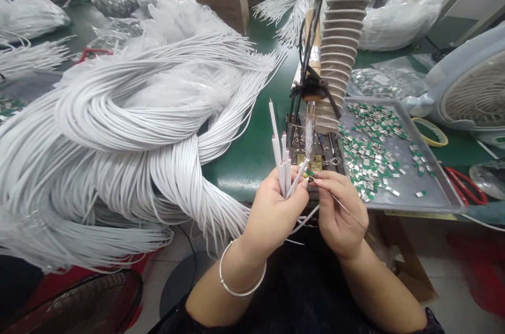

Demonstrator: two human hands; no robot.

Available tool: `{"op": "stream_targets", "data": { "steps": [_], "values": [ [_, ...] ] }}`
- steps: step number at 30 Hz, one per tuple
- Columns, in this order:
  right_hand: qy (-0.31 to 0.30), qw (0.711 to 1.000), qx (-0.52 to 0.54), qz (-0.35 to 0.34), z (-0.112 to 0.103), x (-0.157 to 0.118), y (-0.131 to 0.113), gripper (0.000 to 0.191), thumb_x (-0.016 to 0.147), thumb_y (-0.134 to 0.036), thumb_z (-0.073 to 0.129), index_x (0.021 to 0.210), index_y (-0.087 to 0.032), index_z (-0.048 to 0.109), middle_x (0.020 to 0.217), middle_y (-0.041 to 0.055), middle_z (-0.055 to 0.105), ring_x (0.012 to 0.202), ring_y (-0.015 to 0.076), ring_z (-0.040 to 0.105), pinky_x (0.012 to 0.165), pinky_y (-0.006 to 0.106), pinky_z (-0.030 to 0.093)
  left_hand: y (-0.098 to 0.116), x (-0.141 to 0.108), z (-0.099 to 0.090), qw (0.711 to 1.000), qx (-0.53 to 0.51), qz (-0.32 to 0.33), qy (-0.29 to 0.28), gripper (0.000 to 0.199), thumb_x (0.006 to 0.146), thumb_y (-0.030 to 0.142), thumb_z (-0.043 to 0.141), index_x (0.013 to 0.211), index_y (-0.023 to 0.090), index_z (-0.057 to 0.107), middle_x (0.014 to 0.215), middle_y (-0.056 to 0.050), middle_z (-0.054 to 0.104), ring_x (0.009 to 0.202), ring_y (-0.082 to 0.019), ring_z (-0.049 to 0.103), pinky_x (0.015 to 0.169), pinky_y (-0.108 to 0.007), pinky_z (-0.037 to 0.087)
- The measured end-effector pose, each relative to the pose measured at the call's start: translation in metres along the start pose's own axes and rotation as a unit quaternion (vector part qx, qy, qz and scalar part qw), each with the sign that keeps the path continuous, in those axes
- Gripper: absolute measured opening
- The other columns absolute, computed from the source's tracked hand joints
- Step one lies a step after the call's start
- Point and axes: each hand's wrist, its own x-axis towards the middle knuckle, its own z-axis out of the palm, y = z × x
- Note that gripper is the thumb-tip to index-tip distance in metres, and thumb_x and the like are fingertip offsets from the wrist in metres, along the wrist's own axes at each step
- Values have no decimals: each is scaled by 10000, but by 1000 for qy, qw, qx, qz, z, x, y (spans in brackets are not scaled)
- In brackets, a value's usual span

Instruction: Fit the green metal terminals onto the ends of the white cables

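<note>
So, looks mid-batch: my left hand is wrapped round several white cables, my right hand pinches thin wire near a small green board at the soldering iron, with loose boards in the tray and heaped cable apparently unworked.

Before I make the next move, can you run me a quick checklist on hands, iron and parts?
1. Left hand gripping the cables: ok, ends pointing up.
2. Right hand pinching the thin wire: ok.
3. Fingers well clear of the iron: not ok, its lower end comes down close to both hands' fingertips.
4. Boards in the tray: ok, many scattered there.
5. Joint at the fingertips sound: cannot tell, too small and partly hidden.
</note>
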Motion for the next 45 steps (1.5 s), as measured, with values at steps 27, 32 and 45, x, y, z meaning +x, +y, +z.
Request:
{"op": "stream_targets", "data": {
  "steps": [27, 32, 45],
  "values": [
    [46, 997, 53, 44, -1, -13, 7, 230, 825, -36, 497, 953, -202, 593, 921, 50, 685, 882, 177, 669, 781, 369, 562, -11, -4, -8, 998, 38, -23, -47, 243, 888, 344, 477, 725, 165, 512, 588, 56, 373, 562, -84, 328, 561, -215, 317],
    [16, 998, 54, 42, -3, -11, 7, 233, 819, -35, 507, 941, -210, 600, 923, 51, 672, 897, 180, 651, 778, 373, 558, -17, -4, -9, 997, 30, -24, -65, 246, 895, 376, 468, 830, 163, 573, 593, 52, 384, 556, -81, 334, 534, -214, 291],
    [27, 999, 21, 24, 2, -7, 5, 238, 811, -31, 526, 946, -208, 610, 870, 38, 662, 860, 168, 638, 742, 339, 545, -18, 1, -7, 997, -24, -41, -63, 276, 876, 410, 495, 848, 145, 568, 538, 61, 369, 493, -69, 312, 468, -208, 256]
  ]
}}
